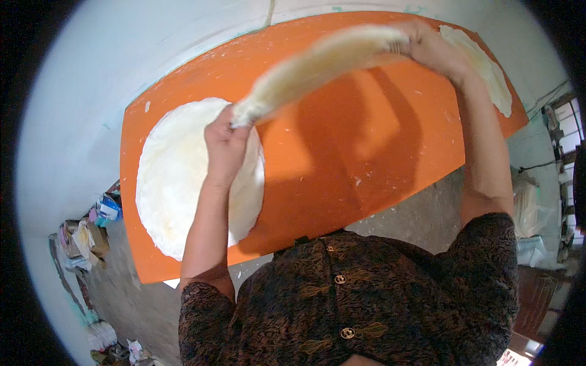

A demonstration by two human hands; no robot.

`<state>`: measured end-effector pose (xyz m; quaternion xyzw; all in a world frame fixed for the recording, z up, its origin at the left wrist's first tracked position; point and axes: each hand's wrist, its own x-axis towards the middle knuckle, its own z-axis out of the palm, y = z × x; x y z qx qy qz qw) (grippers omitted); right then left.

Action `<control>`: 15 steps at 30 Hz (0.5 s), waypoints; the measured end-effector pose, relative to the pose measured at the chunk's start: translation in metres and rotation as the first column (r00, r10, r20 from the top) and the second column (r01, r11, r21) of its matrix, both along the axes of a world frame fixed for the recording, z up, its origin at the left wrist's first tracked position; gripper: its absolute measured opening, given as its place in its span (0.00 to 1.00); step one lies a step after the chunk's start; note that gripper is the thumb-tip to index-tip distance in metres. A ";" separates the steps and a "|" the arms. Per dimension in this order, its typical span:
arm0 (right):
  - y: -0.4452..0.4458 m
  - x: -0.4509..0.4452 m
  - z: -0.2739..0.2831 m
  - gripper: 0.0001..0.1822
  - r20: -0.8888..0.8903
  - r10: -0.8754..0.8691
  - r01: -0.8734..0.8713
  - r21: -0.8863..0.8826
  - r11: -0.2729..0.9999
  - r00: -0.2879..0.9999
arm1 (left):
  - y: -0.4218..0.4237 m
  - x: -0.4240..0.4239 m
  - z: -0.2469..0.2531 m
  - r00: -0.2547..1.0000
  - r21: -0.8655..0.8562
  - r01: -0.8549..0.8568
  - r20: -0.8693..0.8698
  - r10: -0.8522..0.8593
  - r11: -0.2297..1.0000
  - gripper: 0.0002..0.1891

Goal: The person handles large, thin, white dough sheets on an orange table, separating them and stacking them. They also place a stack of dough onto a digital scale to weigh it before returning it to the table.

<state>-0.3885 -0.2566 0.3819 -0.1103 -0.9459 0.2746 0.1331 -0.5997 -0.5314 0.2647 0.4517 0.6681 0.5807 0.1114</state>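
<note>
A pale, soft sheet, perhaps cotton batting or dough [311, 68], is stretched in the air between my two hands, blurred by motion. My left hand [229, 137] grips its lower left end, above a stack or sheet of similar white round material [176, 174]. That round piece lies flat on the left part of an orange table [293, 192]. At the upper right, my right hand [419, 41] is closed around the other end of the held sheet. Behind my right forearm, another flat pale piece [485, 68] rests on the table's far right end.
A pale wall [151, 55] borders the table's far side. Boxes and packets [89, 238] stand on the grey floor at left. Plastic bags [526, 206] are at the right, near a barred window [570, 119]. Small white scraps dot the tabletop.
</note>
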 end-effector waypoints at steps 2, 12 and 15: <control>0.007 0.020 -0.050 0.15 -0.122 0.074 -0.071 0.027 0.997 0.990 | 0.011 0.009 -0.031 0.924 0.076 -0.023 -0.378 0.050 0.997 0.17; -0.042 0.118 -0.324 0.24 0.069 -0.403 0.310 0.526 0.792 0.913 | 0.043 0.067 -0.208 0.359 -0.203 -0.107 -0.921 -0.153 0.973 0.07; -0.041 0.121 -0.319 0.24 0.042 -0.353 0.283 0.515 0.809 0.935 | 0.043 0.066 -0.213 0.263 -0.219 -0.168 -0.950 -0.171 0.961 0.06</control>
